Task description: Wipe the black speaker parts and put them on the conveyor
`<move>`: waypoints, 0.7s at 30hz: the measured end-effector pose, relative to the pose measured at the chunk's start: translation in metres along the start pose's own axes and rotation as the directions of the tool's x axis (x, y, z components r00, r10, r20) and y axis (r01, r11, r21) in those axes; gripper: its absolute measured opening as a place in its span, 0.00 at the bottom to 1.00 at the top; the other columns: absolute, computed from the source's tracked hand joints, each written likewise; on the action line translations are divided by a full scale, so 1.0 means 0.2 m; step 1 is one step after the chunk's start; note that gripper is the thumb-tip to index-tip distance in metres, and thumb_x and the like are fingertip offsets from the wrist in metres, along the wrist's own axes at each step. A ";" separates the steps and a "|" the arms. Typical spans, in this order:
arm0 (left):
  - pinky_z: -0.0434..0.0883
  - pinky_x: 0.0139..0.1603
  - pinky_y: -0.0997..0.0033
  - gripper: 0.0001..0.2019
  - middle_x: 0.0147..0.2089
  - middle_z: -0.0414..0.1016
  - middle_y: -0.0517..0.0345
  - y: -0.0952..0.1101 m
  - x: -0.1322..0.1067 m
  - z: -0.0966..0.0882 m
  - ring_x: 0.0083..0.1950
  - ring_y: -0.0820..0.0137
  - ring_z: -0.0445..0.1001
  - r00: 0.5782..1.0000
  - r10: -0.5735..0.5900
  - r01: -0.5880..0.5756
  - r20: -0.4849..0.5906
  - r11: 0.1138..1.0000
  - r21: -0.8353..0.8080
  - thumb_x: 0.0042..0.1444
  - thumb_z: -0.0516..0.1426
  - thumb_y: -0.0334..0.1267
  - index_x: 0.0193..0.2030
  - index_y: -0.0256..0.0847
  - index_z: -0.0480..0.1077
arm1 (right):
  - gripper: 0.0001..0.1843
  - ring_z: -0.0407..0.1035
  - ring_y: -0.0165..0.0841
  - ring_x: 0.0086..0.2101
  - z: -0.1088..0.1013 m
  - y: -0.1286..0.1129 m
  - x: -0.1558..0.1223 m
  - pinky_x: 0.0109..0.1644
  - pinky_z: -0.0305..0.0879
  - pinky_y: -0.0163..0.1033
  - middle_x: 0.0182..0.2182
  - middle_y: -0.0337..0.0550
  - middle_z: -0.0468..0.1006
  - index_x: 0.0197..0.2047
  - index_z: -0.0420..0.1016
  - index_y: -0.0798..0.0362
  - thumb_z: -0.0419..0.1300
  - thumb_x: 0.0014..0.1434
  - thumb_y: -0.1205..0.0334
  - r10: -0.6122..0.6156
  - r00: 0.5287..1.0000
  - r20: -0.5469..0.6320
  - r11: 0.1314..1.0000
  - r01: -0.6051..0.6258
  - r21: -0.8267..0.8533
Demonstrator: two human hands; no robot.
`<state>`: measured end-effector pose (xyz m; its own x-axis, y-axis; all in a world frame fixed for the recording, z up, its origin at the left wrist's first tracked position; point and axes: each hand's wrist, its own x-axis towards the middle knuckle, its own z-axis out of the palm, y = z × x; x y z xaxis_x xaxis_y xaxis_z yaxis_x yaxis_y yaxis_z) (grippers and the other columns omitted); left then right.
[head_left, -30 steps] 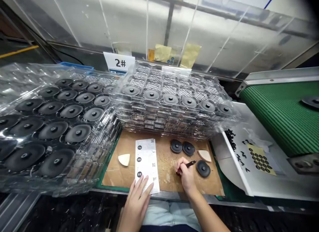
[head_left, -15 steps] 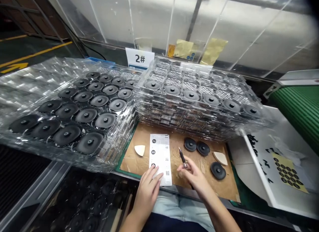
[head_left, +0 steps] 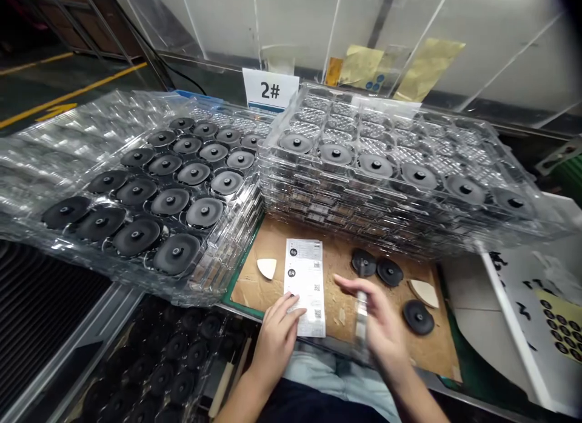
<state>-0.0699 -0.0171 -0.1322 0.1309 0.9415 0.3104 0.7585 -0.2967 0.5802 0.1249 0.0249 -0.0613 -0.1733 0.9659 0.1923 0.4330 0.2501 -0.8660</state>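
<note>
Briefly: left hand flat, fingers together, fingertips pressing the near edge of the label sheet, which lies on the brown board at near centre. Right hand, blurred, pinches a pen just right of the sheet. Three black discs lie further right. Disc trays are stacked left and far.

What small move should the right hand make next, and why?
Probably steady the tool and bring its tip to the label sheet. The right hand holds it blurred, off the sheet, while the left hand pins the sheet's near edge; round black stickers show on it.
</note>
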 end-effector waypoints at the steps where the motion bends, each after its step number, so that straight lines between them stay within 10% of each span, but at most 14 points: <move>1: 0.72 0.51 0.63 0.14 0.50 0.75 0.54 -0.01 0.00 -0.01 0.56 0.66 0.69 1.000 -0.011 0.011 -0.006 1.000 -0.002 0.56 0.50 0.25 0.44 0.45 0.70 | 0.18 0.67 0.38 0.50 0.08 0.03 0.03 0.50 0.68 0.45 0.53 0.51 0.69 0.50 0.63 0.51 0.47 0.57 0.72 -0.041 0.997 0.072 0.997 0.046 -0.066; 7: 0.64 0.59 0.49 0.16 0.61 0.61 0.44 -0.15 0.13 -0.08 0.64 0.58 0.58 0.975 -0.173 0.185 -0.141 0.979 0.082 0.59 0.48 0.28 0.52 0.42 0.66 | 0.13 0.62 0.44 0.54 0.37 0.21 0.02 0.56 0.60 0.58 0.51 0.48 0.73 0.38 0.65 0.50 0.51 0.52 0.75 -0.130 0.957 0.261 0.963 0.184 -0.197; 15: 0.66 0.57 0.54 0.14 0.52 0.71 0.48 -0.34 0.43 -0.09 0.56 0.60 0.67 0.979 -0.171 0.187 -0.115 0.970 0.154 0.58 0.53 0.35 0.51 0.40 0.67 | 0.16 0.59 0.43 0.57 0.38 0.24 -0.02 0.58 0.54 0.63 0.53 0.48 0.71 0.40 0.63 0.50 0.49 0.52 0.78 -0.154 0.943 0.296 0.957 0.217 -0.194; 21: 0.58 0.62 0.46 0.19 0.62 0.60 0.39 -0.31 0.59 -0.05 0.68 0.52 0.48 0.980 -0.185 0.197 -0.074 0.953 0.231 0.60 0.48 0.35 0.58 0.33 0.60 | 0.18 0.62 0.40 0.56 0.38 0.23 -0.01 0.58 0.52 0.64 0.52 0.48 0.72 0.41 0.63 0.49 0.46 0.53 0.79 -0.195 0.933 0.303 0.965 0.238 -0.111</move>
<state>-0.1077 0.1114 -0.1247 -0.0592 0.9656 0.2530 0.8960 -0.0603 0.4399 0.0776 0.0298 -0.1359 -0.5143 0.8319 0.2083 0.4751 0.4786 -0.7384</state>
